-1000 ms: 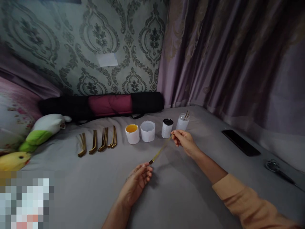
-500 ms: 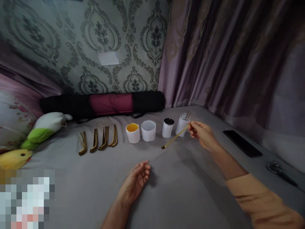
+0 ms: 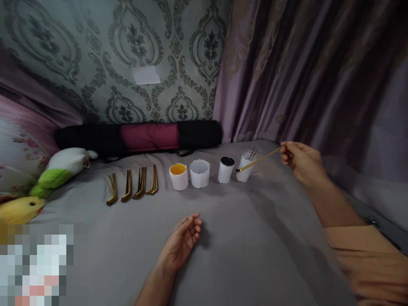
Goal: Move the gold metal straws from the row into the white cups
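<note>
My right hand (image 3: 302,161) is closed in a pinch around one end of a thin gold rod (image 3: 263,158). The rod points left and slopes down, and its dark-tipped, seemingly bent end crosses in front of a white-wrapped glass jar (image 3: 245,170) with a few thin sticks in it. My left hand (image 3: 181,244) rests on the grey sheet (image 3: 229,246) with fingers loosely curled and nothing in them. Left of the jar stand a dark-topped white can (image 3: 225,172), a white tub (image 3: 199,175) and a tub with yellow inside (image 3: 179,178). Several bent gold rods (image 3: 139,182) lie in bunches farther left.
A long black and maroon bag (image 3: 149,137) lies along the wall. Plush toys (image 3: 59,172) sit at the left edge. Purple curtains (image 3: 270,72) hang at the right. My right forearm covers part of a dark object (image 3: 371,222) on the sheet.
My right hand has moved right and slightly up, carrying the gold rod away from the jar's front. It now hides the phone. My left hand has stayed in place.
</note>
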### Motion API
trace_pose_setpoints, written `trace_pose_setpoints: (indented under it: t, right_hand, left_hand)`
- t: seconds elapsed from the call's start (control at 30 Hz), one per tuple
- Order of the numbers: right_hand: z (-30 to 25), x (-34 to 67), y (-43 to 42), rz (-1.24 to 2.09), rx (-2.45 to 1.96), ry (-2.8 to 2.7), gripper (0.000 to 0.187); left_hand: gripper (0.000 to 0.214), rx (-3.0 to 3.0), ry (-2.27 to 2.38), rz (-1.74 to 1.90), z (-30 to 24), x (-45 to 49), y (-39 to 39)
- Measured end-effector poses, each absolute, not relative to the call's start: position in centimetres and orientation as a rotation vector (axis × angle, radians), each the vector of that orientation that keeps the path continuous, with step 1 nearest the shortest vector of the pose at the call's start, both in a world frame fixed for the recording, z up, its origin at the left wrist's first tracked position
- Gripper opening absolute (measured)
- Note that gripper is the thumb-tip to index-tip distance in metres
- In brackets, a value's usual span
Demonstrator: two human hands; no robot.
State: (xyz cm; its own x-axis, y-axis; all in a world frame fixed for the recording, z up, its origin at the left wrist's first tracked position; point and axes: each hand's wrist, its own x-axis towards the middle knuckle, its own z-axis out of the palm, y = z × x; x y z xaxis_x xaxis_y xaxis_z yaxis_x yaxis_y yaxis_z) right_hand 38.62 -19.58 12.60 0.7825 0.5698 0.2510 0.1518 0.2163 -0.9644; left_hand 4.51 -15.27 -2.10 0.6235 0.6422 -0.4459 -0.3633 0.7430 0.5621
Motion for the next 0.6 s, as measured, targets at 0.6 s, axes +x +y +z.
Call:
trace_pose_setpoints:
  t: [0.6]
  right_hand:
    - [16.1, 41.4, -18.3, -0.167, -1.400, -0.769, 0.014]
  left_hand:
    - [0.019, 0.457, 0.670, 0.603, -2.2, 4.4, -15.3]
